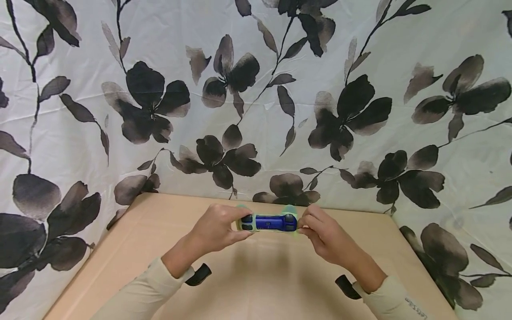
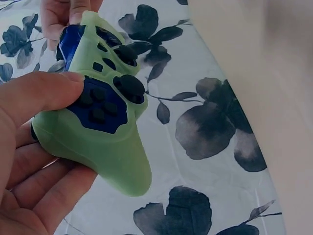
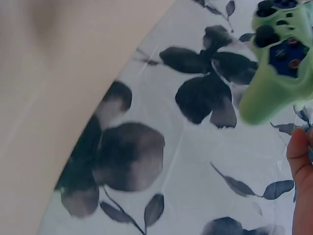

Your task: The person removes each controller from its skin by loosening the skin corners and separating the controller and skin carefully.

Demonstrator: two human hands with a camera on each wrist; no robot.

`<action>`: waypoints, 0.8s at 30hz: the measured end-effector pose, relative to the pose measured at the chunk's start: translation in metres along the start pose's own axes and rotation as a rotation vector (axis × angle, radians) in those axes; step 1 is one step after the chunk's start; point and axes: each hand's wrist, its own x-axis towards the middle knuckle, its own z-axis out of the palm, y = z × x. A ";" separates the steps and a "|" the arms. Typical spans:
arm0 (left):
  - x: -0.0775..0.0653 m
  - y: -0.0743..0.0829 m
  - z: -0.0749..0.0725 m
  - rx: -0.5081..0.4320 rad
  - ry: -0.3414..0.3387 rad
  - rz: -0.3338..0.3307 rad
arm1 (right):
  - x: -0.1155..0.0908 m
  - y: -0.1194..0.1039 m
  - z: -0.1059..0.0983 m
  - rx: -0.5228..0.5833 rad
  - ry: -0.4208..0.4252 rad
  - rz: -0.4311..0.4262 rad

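A blue game controller (image 1: 270,223) with black sticks and buttons sits inside a pale green silicone cover (image 2: 122,161). My left hand (image 1: 214,227) grips its left end; in the left wrist view the thumb (image 2: 49,93) lies beside the direction pad and the fingers curl beneath the handle. At the other end, my right hand (image 1: 330,238) pinches the cover's edge with thumb and fingertips. Bare blue casing (image 2: 72,46) shows along the controller's back edge. The right wrist view catches the covered right handle (image 3: 266,100), with my right thumb (image 3: 297,147) just below it, partly cut off.
Under my hands lies a plain tan tabletop (image 1: 248,284). White cloth with dark flowers (image 1: 280,124) hangs behind it and along both sides. A black strap end (image 1: 198,274) sticks out at my left wrist, another (image 1: 347,287) at my right.
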 end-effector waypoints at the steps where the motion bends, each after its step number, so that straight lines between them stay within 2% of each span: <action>1: 0.000 0.001 0.000 0.004 -0.016 -0.012 | 0.000 -0.002 0.001 0.023 0.021 0.022; 7: 0.000 0.005 0.000 0.010 -0.100 -0.089 | 0.001 -0.012 0.009 0.114 0.146 0.188; 14: 0.001 0.004 0.004 0.003 -0.062 -0.081 | 0.004 -0.019 0.022 0.145 0.073 0.345; 19: 0.000 0.004 0.005 -0.010 -0.027 -0.086 | 0.002 -0.021 0.027 0.139 0.053 0.364; 24: -0.001 0.005 0.005 -0.020 -0.023 -0.109 | 0.002 -0.022 0.030 0.141 0.061 0.357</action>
